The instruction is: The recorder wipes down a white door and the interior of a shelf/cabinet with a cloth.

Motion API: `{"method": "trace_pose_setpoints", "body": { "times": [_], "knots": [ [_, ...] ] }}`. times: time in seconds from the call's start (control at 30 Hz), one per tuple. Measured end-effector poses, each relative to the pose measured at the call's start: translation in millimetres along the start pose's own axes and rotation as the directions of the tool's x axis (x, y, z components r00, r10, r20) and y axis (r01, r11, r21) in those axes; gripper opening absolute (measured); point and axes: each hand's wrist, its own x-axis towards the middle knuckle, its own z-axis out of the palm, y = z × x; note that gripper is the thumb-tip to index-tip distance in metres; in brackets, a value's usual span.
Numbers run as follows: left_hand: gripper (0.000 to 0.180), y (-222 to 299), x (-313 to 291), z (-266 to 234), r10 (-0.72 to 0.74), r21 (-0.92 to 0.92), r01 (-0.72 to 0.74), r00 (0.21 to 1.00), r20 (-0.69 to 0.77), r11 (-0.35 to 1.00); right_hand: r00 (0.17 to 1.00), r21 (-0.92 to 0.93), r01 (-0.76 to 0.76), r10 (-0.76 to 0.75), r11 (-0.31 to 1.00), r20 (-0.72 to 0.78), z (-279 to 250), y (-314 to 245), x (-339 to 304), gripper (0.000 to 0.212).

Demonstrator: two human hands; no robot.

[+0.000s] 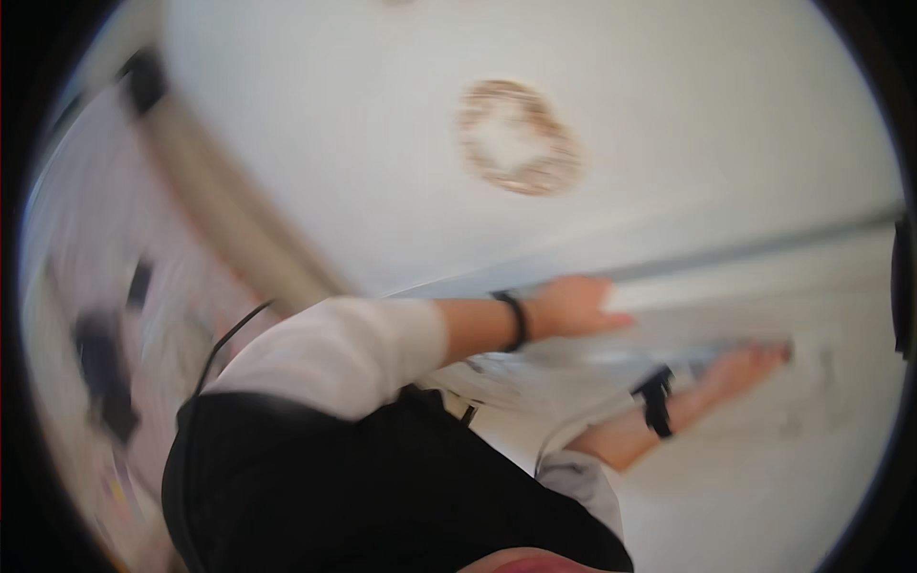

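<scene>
Left hand [571, 306] spread beside long grey strip [745, 249] edging white panel [707, 124], perhaps for steadying; right hand [734, 374] outstretched, grip blurred, cannot tell.

Looks like dull, soft cloth on the black top [353, 477] and the pale sleeve [330, 349]. Looks smooth and a bit dull on the big white surface [363, 134]. Too blurry to tell on the brown ring [552, 167].
</scene>
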Motion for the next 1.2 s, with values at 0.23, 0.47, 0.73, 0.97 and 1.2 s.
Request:
{"method": "trace_pose_setpoints", "body": {
  "times": [0.23,0.47,0.73,0.97,1.2],
  "knots": [
    [0.060,-15.6,-3.4,12.9,0.165,0.078,-0.158,0.982,-0.093,0.984,0.995,-0.118,0.073,-0.064,0.990,0.080,26.5,-92.6,-72.1,0.051],
    [0.055,-18.5,0.9,15.5,0.117,0.089,-0.111,0.991,-0.065,0.990,0.989,-0.161,0.149,-0.149,0.976,0.012,-2.0,-78.1,42.4,0.053],
    [0.055,-27.9,6.7,17.5,0.109,0.070,-0.105,0.992,-0.062,0.992,0.975,-0.228,0.158,-0.188,0.961,-0.117,-28.3,-55.1,237.4,0.058],
    [0.048,-22.6,3.3,12.6,0.129,0.036,-0.127,0.989,-0.067,0.991,0.989,-0.112,0.066,-0.080,0.991,-0.122,-25.9,-84.8,261.0,0.063],
    [0.051,-19.1,3.0,11.1,0.086,0.074,-0.082,0.995,-0.051,0.994,0.986,-0.261,0.101,-0.132,0.960,-0.101,-9.2,-109.6,228.4,0.089]
  ]
}}
